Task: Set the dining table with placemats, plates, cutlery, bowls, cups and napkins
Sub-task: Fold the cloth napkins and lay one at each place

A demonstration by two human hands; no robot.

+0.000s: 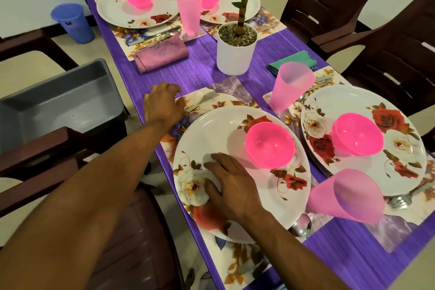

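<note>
Purple table, left hand at fork, right hand on plate

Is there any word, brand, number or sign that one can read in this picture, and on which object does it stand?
No text can be read in this picture.
The blue cup on the floor bears a small dark mark, too small and blurred to read.
The plates, placemats and pink cups carry only flower patterns or plain colour, no letters.

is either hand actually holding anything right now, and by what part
The left hand appears to pinch the fork at its handle end, the tines pointing away. The right hand holds nothing; it rests flat on the near plate.
</note>
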